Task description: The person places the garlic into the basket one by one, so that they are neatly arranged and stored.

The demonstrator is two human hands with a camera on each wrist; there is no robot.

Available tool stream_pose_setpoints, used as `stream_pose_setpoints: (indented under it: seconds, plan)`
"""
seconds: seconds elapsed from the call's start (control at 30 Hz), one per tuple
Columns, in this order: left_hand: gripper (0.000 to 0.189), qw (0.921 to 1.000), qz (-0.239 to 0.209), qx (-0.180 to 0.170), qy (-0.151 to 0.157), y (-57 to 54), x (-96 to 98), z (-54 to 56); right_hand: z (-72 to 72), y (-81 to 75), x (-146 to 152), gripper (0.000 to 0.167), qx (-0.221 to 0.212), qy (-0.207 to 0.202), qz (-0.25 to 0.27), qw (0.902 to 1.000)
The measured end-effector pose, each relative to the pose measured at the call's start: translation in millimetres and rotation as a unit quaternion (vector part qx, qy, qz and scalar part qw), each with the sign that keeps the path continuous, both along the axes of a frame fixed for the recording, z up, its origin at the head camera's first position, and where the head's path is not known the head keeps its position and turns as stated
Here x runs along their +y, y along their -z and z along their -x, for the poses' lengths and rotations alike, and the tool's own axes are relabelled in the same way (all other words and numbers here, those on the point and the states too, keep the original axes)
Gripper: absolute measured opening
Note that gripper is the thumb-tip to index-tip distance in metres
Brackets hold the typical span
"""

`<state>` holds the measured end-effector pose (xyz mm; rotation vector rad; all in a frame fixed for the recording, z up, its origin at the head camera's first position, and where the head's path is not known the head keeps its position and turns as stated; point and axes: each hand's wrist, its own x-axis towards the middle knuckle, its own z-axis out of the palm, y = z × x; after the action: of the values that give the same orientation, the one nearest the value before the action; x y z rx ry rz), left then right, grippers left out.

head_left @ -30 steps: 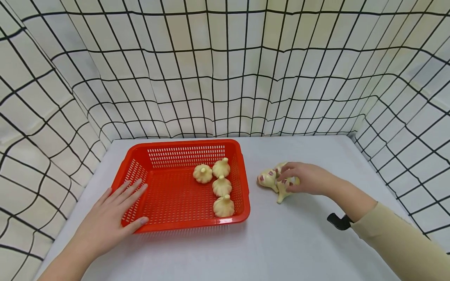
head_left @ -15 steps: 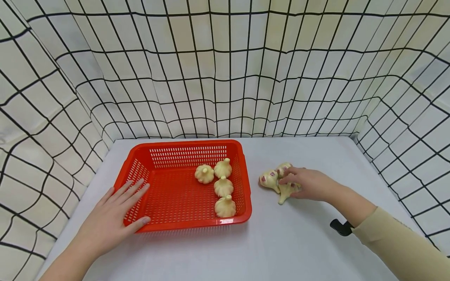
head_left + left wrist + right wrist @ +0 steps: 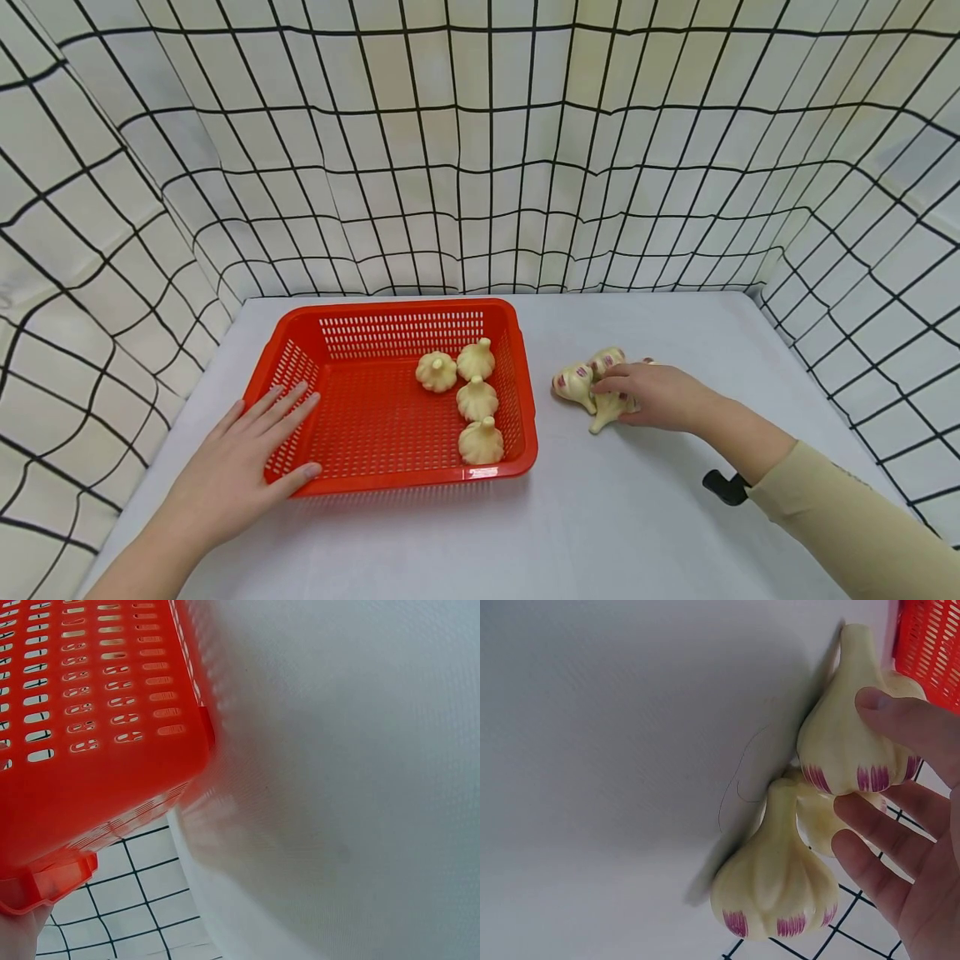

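Note:
My left hand rests with straight, spread fingers over the left end of a red plastic basket, thumb on its front rim. In the left wrist view, part of that hand shows under the basket's rim. My right hand pinches a pale garlic bulb with purple streaks, to the right of the basket. The right wrist view shows the thumb on the bulb and fingers around its far side. Another garlic bulb lies beside it; a further one is partly hidden behind.
Several garlic bulbs sit in the right part of the basket. More garlic bulbs lie together on the white table around my right hand. White walls with black netting enclose the back and sides.
My right hand has come down a little over the garlic bulb, whose stem has shifted slightly. The left hand stays on the basket. The head view has shifted slightly.

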<state>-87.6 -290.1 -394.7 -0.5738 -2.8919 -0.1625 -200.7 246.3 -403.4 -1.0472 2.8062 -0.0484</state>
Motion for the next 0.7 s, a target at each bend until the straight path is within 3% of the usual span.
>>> stream_pose_setpoints:
  seconds: [0.2,0.53,0.7]
  plan:
    - [0.089,1.0000,-0.001,-0.003,-0.001,-0.5,-0.6,0.0,-0.7,-1.5,1,0.047,-0.010,0.008,0.013,0.9998]
    - [0.089,1.0000,-0.004,0.001,0.003,-2.3,0.2,0.1,-8.3,-8.3,9,0.046,-0.049,0.037,0.078,0.9951]
    - [0.088,1.0000,-0.001,-0.003,0.000,-1.9,0.1,-0.5,-13.3,-5.6,15,0.047,-0.087,0.046,0.113,0.9887]
